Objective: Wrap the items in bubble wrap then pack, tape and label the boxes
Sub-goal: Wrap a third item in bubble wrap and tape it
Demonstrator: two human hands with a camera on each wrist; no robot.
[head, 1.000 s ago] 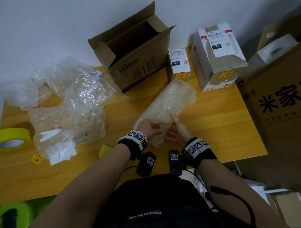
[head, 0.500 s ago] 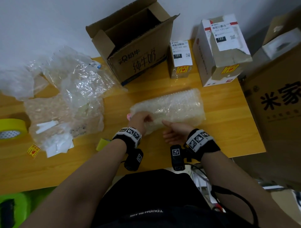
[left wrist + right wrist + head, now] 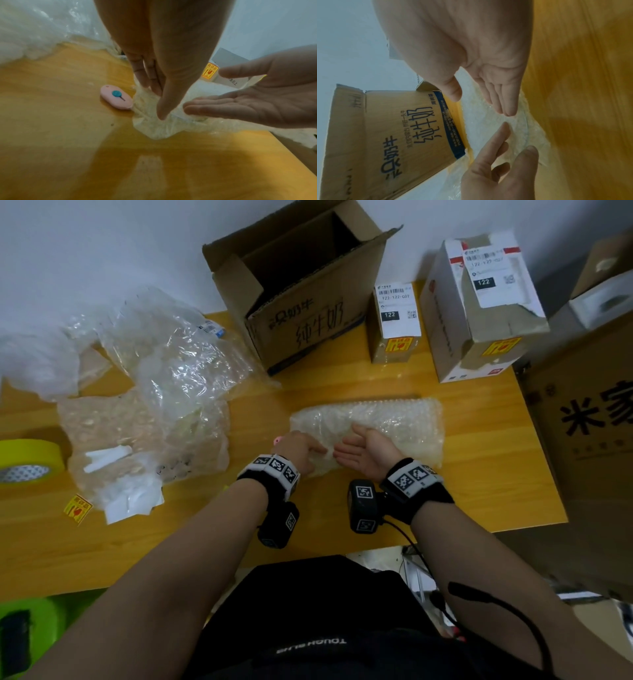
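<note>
A bubble-wrapped bundle [image 3: 387, 426] lies crosswise on the wooden table [image 3: 342, 385], in front of the open brown box [image 3: 301, 285]. My left hand [image 3: 301, 450] presses straight fingers down on the bundle's crumpled left end [image 3: 154, 128]. My right hand [image 3: 359, 450] lies open, palm turned up, its edge against the wrap beside the left hand. The left wrist view shows my left hand [image 3: 159, 102] on the wrap and the right hand [image 3: 240, 105] flat. In the right wrist view my right hand [image 3: 481, 105] and left hand [image 3: 505, 162] nearly meet over the wrap [image 3: 522, 135].
A pink pocket cutter [image 3: 116, 98] lies just left of the bundle. Loose plastic and bubble wrap [image 3: 154, 392] cover the table's left. A yellow tape roll [image 3: 27, 460] and a fragile sticker [image 3: 78, 508] sit at far left. Two labelled boxes [image 3: 394, 323] [image 3: 479, 302] stand at back right.
The bundle swung from a diagonal to lying crosswise on the table. My right hand moved up onto it and opened palm up; the left hand stayed pressing its left end.
</note>
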